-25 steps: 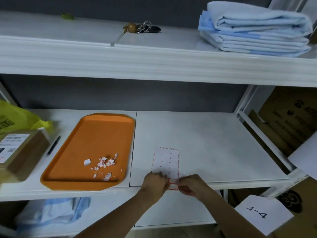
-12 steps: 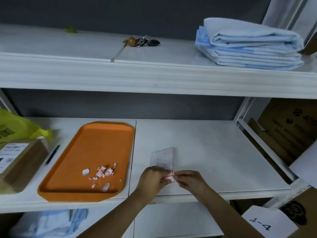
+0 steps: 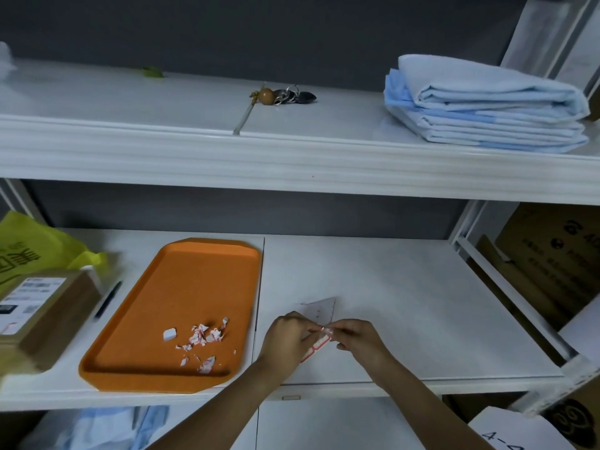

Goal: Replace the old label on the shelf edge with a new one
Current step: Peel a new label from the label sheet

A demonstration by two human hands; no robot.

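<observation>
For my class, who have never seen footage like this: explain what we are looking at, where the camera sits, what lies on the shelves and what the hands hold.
There is no machine here. A person wears one camera on the head, which looks forward and down, so the two bare arms come in from the bottom edge.

The left hand and right hand hold a label sheet between them, just above the middle shelf, and seem to be peeling a red-edged label from it.

To the left lies an orange tray with torn label scraps. Further left are a pen, a brown box and a yellow bag.

The top shelf carries keys and folded blue cloth.
</observation>
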